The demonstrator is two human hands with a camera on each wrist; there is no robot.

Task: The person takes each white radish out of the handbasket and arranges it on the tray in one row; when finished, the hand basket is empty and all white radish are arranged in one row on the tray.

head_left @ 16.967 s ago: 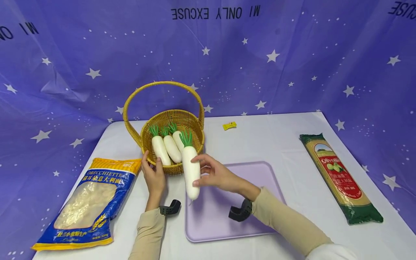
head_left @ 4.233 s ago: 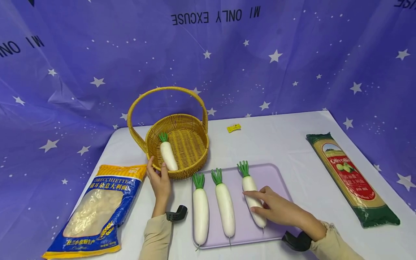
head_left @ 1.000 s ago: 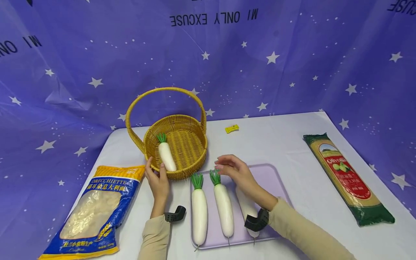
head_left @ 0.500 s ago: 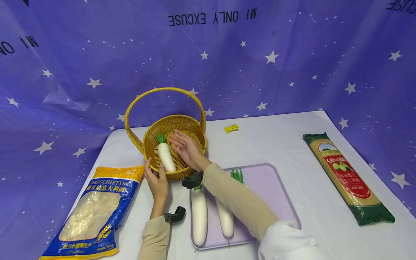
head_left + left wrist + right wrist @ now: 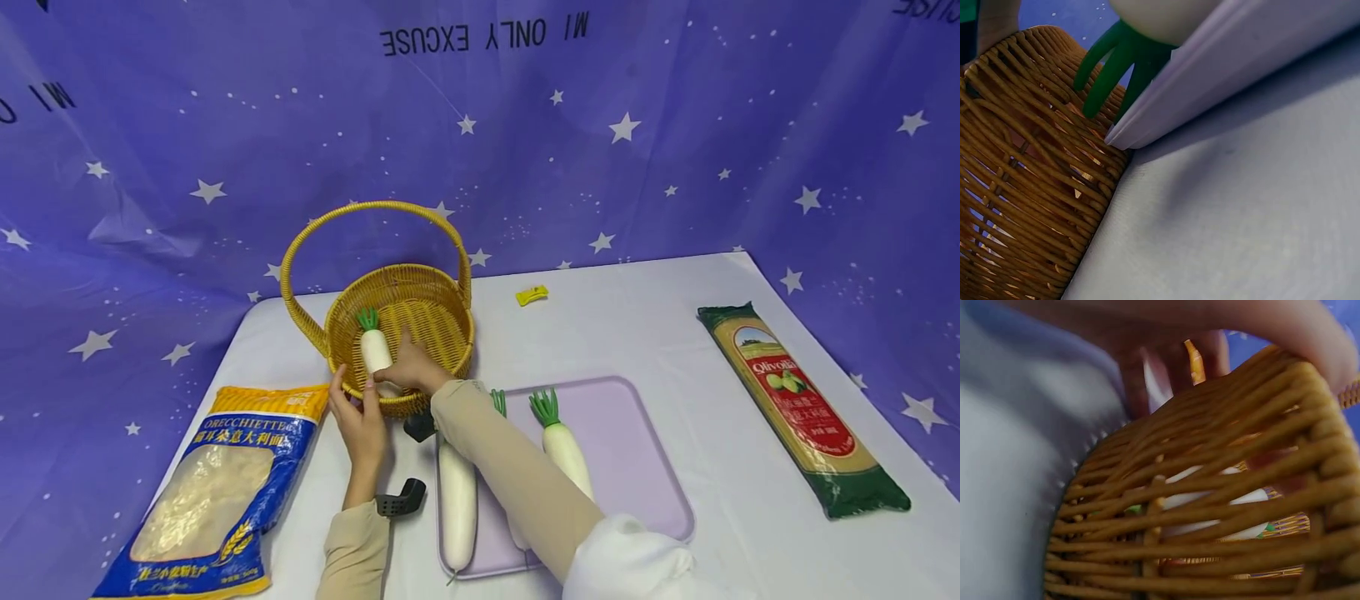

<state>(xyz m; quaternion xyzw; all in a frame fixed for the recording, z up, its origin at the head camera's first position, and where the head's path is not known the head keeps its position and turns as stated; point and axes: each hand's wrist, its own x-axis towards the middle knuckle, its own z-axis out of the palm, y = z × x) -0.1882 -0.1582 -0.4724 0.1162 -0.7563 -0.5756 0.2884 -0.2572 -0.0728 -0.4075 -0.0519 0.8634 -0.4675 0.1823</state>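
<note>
A yellow-brown wicker basket [image 5: 408,279] with a tall hoop handle holds one white radish [image 5: 377,348] with green leaves. My left hand [image 5: 362,429] grips the basket's near rim. Reaching inside, my right hand [image 5: 414,367] has its thumb over the lower part of that radish; its other fingers are partly hidden. Through the basket's weave [image 5: 1310,412] bits of white show in the right wrist view. Three more radishes lie on a lilac tray [image 5: 637,467]: the left radish [image 5: 457,508], the right radish [image 5: 562,454], and a middle one mostly behind my right sleeve.
A blue and yellow orecchiette bag [image 5: 217,483] lies at the left. At the right is a long green-ended pasta packet [image 5: 798,408]. A small yellow wrapped sweet [image 5: 532,295] sits near the back. The tray's corner nearly meets the basket wall [image 5: 1035,156].
Earlier, three radishes went from the basket to the tray. Over the last second my right hand moved left from above the tray into the basket and closed in on the remaining radish.
</note>
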